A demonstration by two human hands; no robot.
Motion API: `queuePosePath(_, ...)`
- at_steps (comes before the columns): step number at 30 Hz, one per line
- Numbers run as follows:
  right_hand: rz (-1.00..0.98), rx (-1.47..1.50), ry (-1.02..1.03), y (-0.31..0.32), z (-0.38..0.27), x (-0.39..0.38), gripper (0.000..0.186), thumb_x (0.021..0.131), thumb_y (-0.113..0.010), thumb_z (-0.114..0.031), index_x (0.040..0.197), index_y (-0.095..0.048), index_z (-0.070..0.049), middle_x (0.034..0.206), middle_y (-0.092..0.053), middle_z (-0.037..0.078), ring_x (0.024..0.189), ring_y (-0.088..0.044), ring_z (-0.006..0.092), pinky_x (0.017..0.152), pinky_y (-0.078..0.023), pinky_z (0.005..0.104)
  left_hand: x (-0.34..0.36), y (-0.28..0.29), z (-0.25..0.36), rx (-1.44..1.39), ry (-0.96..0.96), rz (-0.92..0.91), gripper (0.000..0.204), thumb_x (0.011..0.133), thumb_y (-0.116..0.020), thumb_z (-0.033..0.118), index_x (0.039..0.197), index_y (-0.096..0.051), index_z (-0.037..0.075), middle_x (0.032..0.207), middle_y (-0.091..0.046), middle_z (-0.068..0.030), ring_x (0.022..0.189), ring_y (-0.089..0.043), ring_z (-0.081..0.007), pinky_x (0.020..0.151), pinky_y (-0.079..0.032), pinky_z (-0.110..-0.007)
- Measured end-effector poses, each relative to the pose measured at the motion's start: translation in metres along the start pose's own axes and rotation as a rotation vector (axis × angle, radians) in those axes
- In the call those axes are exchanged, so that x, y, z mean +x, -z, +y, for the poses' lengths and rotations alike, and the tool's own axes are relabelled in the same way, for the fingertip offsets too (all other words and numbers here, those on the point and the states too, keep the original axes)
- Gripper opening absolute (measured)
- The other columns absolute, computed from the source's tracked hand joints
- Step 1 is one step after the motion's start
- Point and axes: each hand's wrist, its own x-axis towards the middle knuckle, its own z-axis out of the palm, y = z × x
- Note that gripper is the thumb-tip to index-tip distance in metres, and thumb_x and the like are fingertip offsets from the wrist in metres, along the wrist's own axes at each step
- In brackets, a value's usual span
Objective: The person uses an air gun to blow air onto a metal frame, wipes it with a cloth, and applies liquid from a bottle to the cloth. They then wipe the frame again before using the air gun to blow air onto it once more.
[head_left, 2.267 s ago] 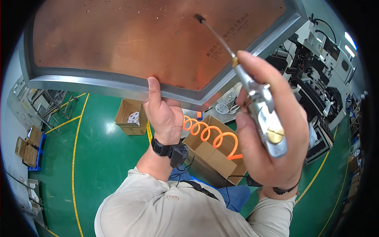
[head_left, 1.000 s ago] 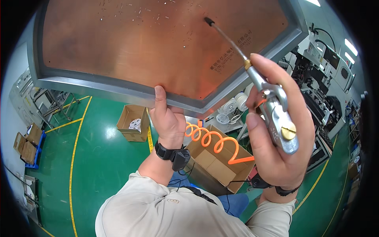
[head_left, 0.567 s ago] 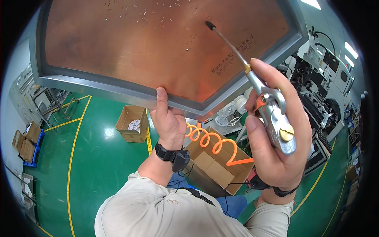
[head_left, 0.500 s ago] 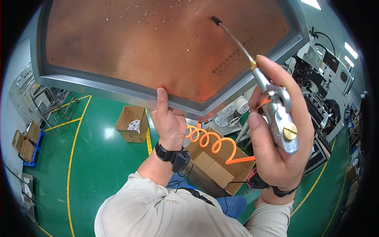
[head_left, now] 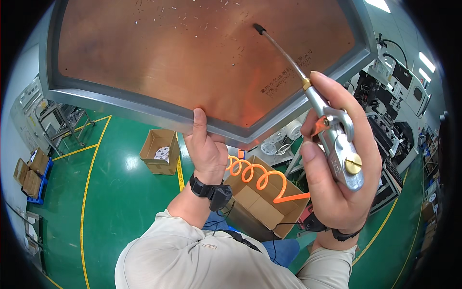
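A metal stencil (head_left: 144,53) in a thick grey frame, pierced with many small holes, fills the upper part of the view, tilted. My left hand (head_left: 207,151) grips the near edge of its frame, thumb on the front and fingers hidden behind. In my right hand (head_left: 344,159) is a silver air blow gun (head_left: 337,135), fingers wrapped round its body. Its thin nozzle with a black tip points up and left, over the stencil's face; whether the tip touches the sheet I cannot tell. An orange coiled hose (head_left: 260,173) runs behind my right hand.
Below the stencil stands a large open cardboard box (head_left: 255,202); a smaller box (head_left: 161,151) holding a white reel is farther left. Machines (head_left: 399,96) line the right side. Yellow lines mark the green floor (head_left: 125,202). More boxes (head_left: 31,178) sit at the far left.
The blow gun's tip has shifted slightly left and down across the stencil. The stencil has moved a little to the right. Both hands keep their holds.
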Motion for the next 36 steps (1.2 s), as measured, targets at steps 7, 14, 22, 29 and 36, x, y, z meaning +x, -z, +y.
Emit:
queuePosePath(7,-0.023,-0.002,0.044,-0.004,-0.002,0.001,0.062,0.086,-0.064,-0.001,0.148,-0.057,0.005,0.099,-0.065,0.007,0.087,-0.059,0.0116,0.081,-0.048,0.0248,0.0,-0.003,0.0,-0.034,0.017,-0.004,0.037,0.108,-0.067,0.025,0.139,-0.056,0.008,0.13,-0.066,-0.0079,0.116,-0.069,-0.0221,0.095,-0.06,-0.039)
queuePosePath(14,-0.035,-0.003,0.054,-0.005,-0.003,0.003,0.063,0.086,-0.065,-0.002,0.148,-0.056,0.006,0.096,-0.065,0.007,0.085,-0.058,0.0112,0.08,-0.047,0.0243,-0.001,-0.006,0.002,-0.034,0.005,0.02,0.039,0.108,-0.067,0.025,0.14,-0.055,0.007,0.13,-0.066,-0.0082,0.117,-0.068,-0.0226,0.096,-0.059,-0.039)
queuePosePath(22,-0.009,0.013,0.044,-0.009,-0.008,0.005,0.063,0.087,-0.066,-0.001,0.149,-0.056,0.007,0.099,-0.066,0.008,0.086,-0.058,0.0109,0.08,-0.048,0.0246,-0.005,-0.007,0.002,0.003,-0.012,0.013,0.04,0.107,-0.069,0.027,0.137,-0.058,0.004,0.128,-0.067,-0.008,0.114,-0.068,-0.0206,0.095,-0.058,-0.037)
queuePosePath(29,0.005,0.153,-0.01,-0.012,-0.012,-0.002,0.068,0.089,-0.068,-0.008,0.152,-0.05,0.01,0.106,-0.068,0.013,0.093,-0.064,0.0169,0.087,-0.052,0.0295,-0.005,0.0,-0.003,0.02,-0.032,0.025,0.039,0.105,-0.072,0.026,0.135,-0.06,0.004,0.125,-0.068,-0.0068,0.108,-0.068,-0.0188,0.088,-0.057,-0.034)
queuePosePath(36,0.27,0.326,0.022,0.011,0.023,-0.035,0.068,0.089,-0.069,-0.012,0.151,-0.049,0.011,0.144,-0.06,0.024,0.125,-0.067,0.0309,0.096,-0.063,0.0444,0.0,0.004,-0.01,0.07,-0.119,-0.037,0.045,0.105,-0.072,0.026,0.143,-0.054,0.009,0.136,-0.065,-0.0044,0.125,-0.064,-0.0211,0.104,-0.055,-0.039)
